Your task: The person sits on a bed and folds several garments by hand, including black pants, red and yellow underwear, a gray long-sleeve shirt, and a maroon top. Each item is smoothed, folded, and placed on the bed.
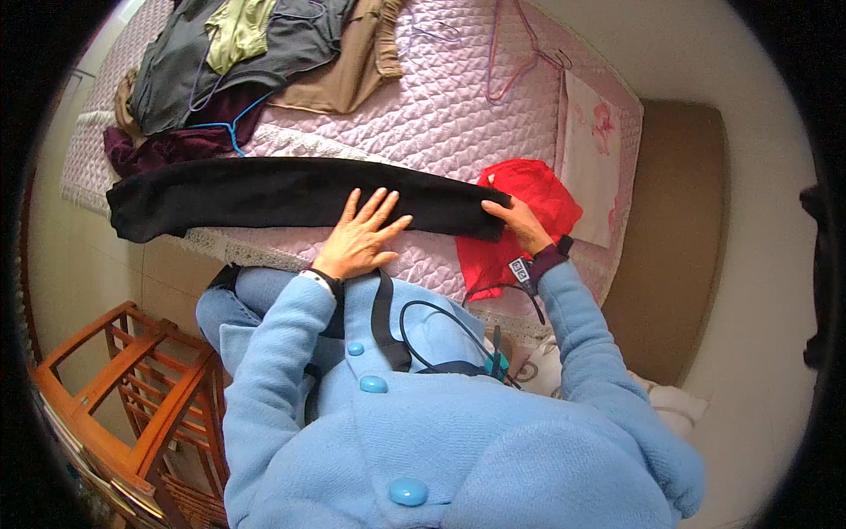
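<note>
While your right hand (523, 227) is pinching the black garment (256, 194), its length is lying left of that grip, under your open left hand (359, 236). Pressing evenly there should be limiting creases.

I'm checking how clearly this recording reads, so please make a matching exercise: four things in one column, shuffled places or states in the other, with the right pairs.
Things
1. Left hand
2. Right hand
3. Red cloth
4. Green cloth

Places or states
A. Partly under the black garment
B. On the grey garment
C. Holding the black garment's right end
D. Spread on the black garment

Pairs: 1-D, 2-C, 3-A, 4-B
</note>
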Motion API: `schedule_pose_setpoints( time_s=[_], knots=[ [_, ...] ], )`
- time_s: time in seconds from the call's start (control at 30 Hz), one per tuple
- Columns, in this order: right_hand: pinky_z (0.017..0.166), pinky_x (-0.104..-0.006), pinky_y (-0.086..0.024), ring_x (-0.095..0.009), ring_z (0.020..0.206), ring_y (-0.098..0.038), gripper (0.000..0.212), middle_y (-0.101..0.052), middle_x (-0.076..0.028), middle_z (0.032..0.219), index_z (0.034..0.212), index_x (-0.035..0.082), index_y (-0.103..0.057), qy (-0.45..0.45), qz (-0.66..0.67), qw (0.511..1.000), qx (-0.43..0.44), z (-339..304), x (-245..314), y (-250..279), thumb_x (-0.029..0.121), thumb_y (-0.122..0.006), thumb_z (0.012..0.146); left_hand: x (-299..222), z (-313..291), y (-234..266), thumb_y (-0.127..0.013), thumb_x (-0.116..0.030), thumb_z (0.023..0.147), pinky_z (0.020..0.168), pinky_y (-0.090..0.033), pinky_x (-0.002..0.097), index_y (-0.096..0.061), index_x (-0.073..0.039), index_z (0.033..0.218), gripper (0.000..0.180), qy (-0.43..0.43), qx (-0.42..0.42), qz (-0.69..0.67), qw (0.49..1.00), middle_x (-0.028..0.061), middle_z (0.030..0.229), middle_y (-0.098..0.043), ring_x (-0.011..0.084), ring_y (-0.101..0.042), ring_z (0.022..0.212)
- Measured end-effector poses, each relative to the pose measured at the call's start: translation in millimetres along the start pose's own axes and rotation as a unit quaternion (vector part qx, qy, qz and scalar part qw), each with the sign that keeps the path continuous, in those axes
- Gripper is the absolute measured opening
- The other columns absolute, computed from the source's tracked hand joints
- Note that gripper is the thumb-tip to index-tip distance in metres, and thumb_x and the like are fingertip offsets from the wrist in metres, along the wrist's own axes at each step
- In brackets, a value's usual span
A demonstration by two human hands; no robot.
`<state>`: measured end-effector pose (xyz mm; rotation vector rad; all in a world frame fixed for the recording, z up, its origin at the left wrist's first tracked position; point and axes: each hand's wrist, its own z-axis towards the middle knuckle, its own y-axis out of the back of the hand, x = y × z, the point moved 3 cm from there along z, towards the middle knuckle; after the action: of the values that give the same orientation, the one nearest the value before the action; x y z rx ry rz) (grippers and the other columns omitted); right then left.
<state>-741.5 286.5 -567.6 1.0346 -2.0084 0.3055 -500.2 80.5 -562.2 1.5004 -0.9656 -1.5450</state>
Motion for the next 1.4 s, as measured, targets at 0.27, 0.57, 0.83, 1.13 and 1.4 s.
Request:
schedule_pose_setpoints(
  time_s=[0.27,0.57,0.83,1.13,1.4],
  knots=[
    [0.081,-0.0251,-0.046,-0.012,0.092,-0.058,0.037,-0.063,-0.004,0.101,0.111,-0.001,-0.057,0.026,0.013,0.994,0.105,-14,19,3,0.018,-0.069,0.081,3,27,-2,-0.059,-0.029,0.085,0.110,-0.014,0.0526,-0.039,-0.017,0.139,0.060,0.118,-0.146,-0.025,0.982,0.0181,0.147,-0.028,0.0326,-0.021,0.139],
    [0.073,-0.0254,-0.050,-0.013,0.083,-0.061,0.021,-0.062,-0.008,0.095,0.100,-0.002,-0.055,0.087,0.036,0.975,0.203,-69,161,-108,0.002,-0.061,0.080,0,27,-45,-0.048,-0.031,0.092,0.111,-0.005,0.0543,-0.027,-0.017,0.146,0.059,0.152,-0.228,-0.257,0.926,0.0197,0.150,-0.022,0.0280,-0.014,0.142],
    [0.066,-0.0280,-0.050,-0.017,0.076,-0.061,0.026,-0.063,-0.010,0.087,0.094,0.000,-0.055,0.196,-0.050,0.917,0.343,32,194,-308,0.025,-0.058,0.091,17,-59,-70,-0.039,-0.070,0.085,0.100,-0.036,0.0391,-0.043,-0.009,0.123,0.072,0.191,-0.400,-0.890,0.106,0.0139,0.115,-0.053,0.0288,-0.049,0.111],
    [0.072,-0.0286,-0.047,-0.013,0.079,-0.058,0.037,-0.062,-0.005,0.084,0.099,0.001,-0.062,0.207,-0.380,0.868,0.242,65,116,-221,0.032,-0.071,0.081,54,-59,-26,-0.066,-0.026,0.086,0.073,-0.052,0.0320,-0.054,-0.009,0.115,0.035,0.338,-0.485,-0.769,0.242,0.0036,0.108,-0.062,0.0168,-0.062,0.091],
    [0.077,-0.0319,-0.047,-0.018,0.085,-0.059,0.044,-0.064,-0.009,0.089,0.106,0.002,-0.061,0.236,-0.396,0.856,0.235,59,93,-200,0.025,-0.077,0.072,51,-71,-42,-0.068,-0.018,0.084,0.082,-0.053,0.0351,-0.055,-0.002,0.115,0.037,0.356,-0.517,-0.734,0.259,0.0085,0.109,-0.063,0.0209,-0.062,0.095]
  ],
)
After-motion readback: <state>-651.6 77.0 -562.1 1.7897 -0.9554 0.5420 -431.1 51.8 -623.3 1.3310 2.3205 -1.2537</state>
